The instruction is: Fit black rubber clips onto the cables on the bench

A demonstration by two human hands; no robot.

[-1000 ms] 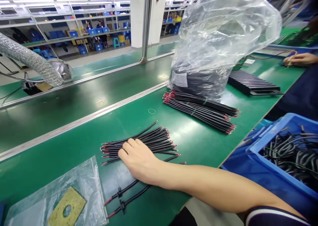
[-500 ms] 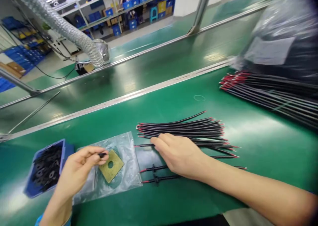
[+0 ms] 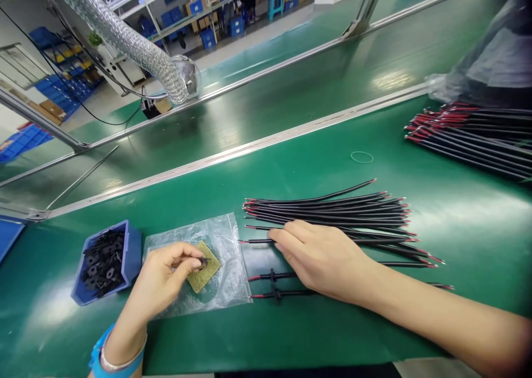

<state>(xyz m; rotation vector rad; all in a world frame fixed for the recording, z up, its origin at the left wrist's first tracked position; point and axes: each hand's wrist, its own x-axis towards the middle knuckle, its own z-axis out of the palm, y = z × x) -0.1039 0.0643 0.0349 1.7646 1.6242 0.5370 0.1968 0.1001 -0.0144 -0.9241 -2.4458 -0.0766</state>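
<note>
My left hand (image 3: 166, 272) pinches a small black part (image 3: 203, 262) over a yellow square sponge (image 3: 213, 264); whether the part touches it, I cannot tell. The sponge lies on a clear plastic bag (image 3: 230, 236), its middle hidden by my fingers and the part. My right hand (image 3: 320, 256) has its fingers closed on a black cable (image 3: 260, 241) with a red wire end, at the near side of a row of loose cables (image 3: 320, 209). Closer to me lie two cables, each with a black fitting (image 3: 273, 276) around it, partly beneath my right hand and forearm.
A blue bin (image 3: 133, 256) of black parts stands left of the bag. A thick cable bundle (image 3: 465, 128) lies at the far right beside a plastic-wrapped pack (image 3: 490, 62). A rubber band (image 3: 361, 157) is behind the cables. A metal rail and a silver duct (image 3: 137, 48) are beyond.
My left hand has brought the black part from the sponge's left edge to over its middle. My right hand stays at the cable. The whole view has shifted.
</note>
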